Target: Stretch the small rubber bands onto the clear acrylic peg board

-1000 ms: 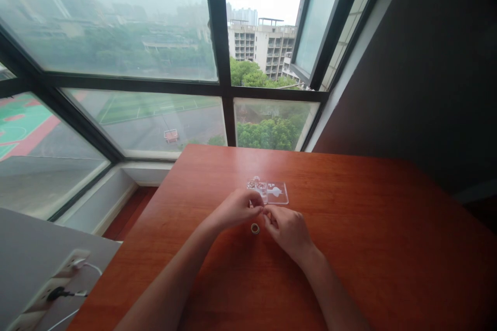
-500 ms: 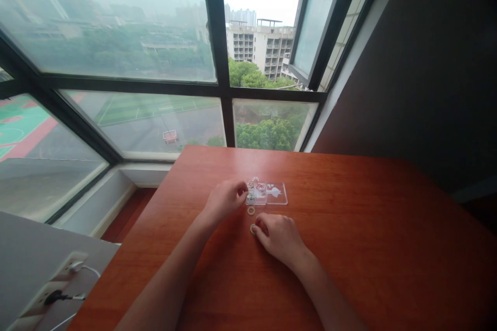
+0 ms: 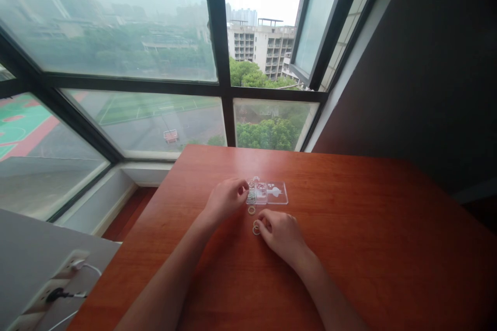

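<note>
Clear case holds small rings; left hand touches it.

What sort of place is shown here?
Probably an upper-floor room, perhaps an office or dormitory: a wooden table stands by large windows looking down on sports courts, with a power strip at the left.

Wooden table by large window; power strip lower left
</note>
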The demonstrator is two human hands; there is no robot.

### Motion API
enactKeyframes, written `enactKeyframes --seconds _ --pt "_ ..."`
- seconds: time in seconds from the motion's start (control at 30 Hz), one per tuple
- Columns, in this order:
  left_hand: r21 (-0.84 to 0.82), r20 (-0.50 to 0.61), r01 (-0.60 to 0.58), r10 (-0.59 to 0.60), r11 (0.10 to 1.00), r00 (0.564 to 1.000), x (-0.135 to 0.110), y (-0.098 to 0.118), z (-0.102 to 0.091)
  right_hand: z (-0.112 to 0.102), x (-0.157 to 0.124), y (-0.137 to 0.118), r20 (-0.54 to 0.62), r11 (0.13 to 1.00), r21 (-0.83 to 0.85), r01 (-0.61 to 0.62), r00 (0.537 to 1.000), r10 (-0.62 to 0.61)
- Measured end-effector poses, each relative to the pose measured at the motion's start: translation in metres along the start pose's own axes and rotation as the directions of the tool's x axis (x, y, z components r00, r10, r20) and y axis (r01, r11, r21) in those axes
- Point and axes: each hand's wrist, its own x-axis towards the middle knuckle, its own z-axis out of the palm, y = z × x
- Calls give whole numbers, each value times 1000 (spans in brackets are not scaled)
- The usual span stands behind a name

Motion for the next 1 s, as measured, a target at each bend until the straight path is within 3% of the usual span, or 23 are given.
enactKeyframes --seconds 0.2,0.47,0.7,0.83,1.0 --pt "2 24 -4 4 1000 1000 -1 4 -3 0 2 4 -37 997 -32 -67 997 66" --pt "8 25 -18 17 1000 1000 -2 5 -7 -2 -1 3 69 998 -5 68 995 -67" --pt "-18 21 -56 56 998 998 -4 5 -5 1 0 3 100 995 -85 44 994 -36" --pt "-102 42 -78 83 992 996 -5 8 -5 1 1 3 51 998 -64 29 998 -26" --pt "-273 183 -91 144 958 973 -6 17 -6 -2 3 11 -130 999 19 -32 991 34"
